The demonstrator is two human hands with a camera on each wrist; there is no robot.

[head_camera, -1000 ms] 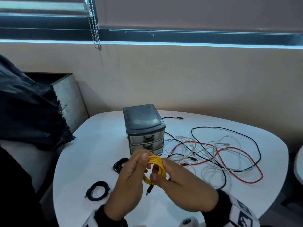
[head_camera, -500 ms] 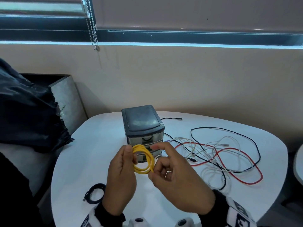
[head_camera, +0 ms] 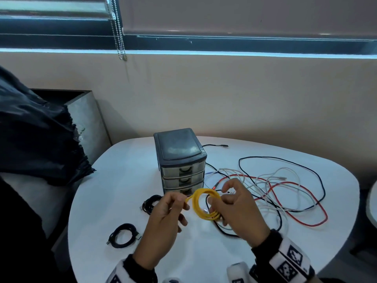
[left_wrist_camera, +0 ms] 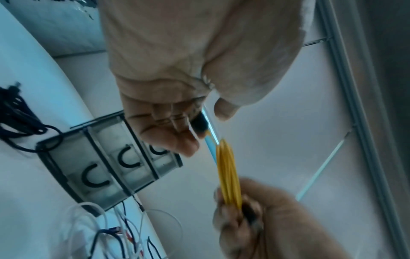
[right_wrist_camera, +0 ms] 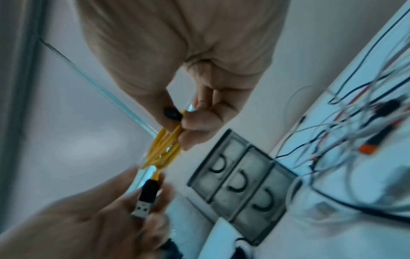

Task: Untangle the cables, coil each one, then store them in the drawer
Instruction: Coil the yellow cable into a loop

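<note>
Head view, tangled cables [head_camera: 271, 186] beside drawer unit [head_camera: 180, 162], two black coils [head_camera: 124, 234]

Rounded white desk [head_camera: 122, 180] before a beige wall [head_camera: 244, 94]; window [head_camera: 61, 40] above with roller blind [head_camera: 244, 15] and bead chain [head_camera: 119, 37]; dark fabric [head_camera: 34, 139] beyond the desk's left edge.

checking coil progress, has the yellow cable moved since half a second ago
Yes. The yellow cable has dropped: it covered the middle drawers of the drawer unit, and now sits by the bottom drawer, held between the left hand and right hand.
</note>
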